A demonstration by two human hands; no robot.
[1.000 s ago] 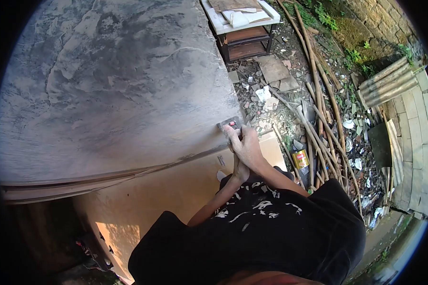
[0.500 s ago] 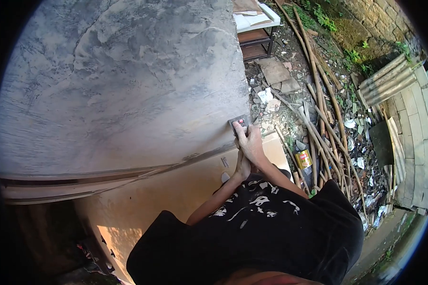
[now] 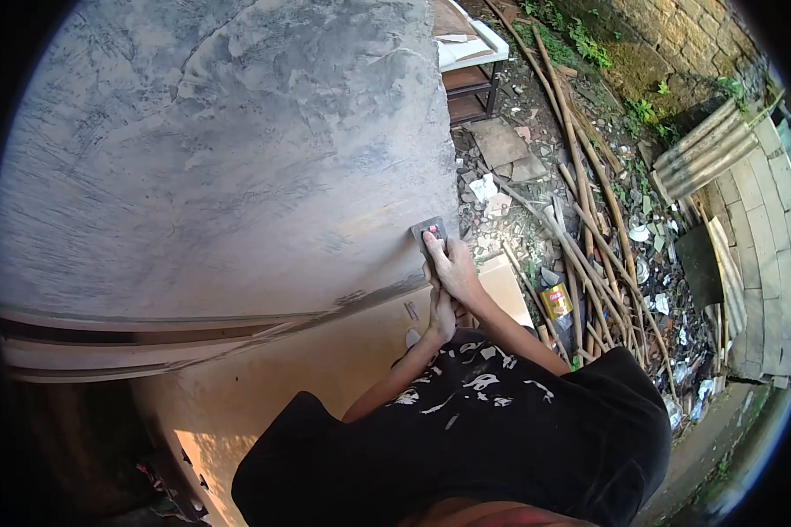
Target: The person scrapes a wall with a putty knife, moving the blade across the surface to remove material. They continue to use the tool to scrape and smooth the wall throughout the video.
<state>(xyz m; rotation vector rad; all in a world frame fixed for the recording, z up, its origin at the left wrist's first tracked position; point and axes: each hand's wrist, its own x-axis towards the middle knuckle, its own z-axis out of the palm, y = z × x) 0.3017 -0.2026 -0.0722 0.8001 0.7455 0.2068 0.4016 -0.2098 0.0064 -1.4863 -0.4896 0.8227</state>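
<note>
My right hand (image 3: 456, 270), dusty with pale powder, is closed on a putty knife (image 3: 421, 232) with a wide dark blade and a small red mark. Its thumb lies along the tool, and the blade rests against the grey, patchy plastered wall (image 3: 237, 176) close to the wall's right edge. Just below, my left hand (image 3: 442, 314) is closed against the underside of the right hand. Its fingers are mostly hidden, so I cannot make out what they grip.
Beneath the wall runs a tan board surface (image 3: 316, 369). To the right, long bamboo poles (image 3: 589, 189) lie over rubble, near a yellow packet (image 3: 556, 300). A white-topped shelf (image 3: 479, 53) stands at the back, and corrugated sheets (image 3: 707, 149) lean at far right.
Both hands and the putty knife have shifted slightly left along the wall, away from its edge. The camera view has turned a little too. The grip looks the same.
</note>
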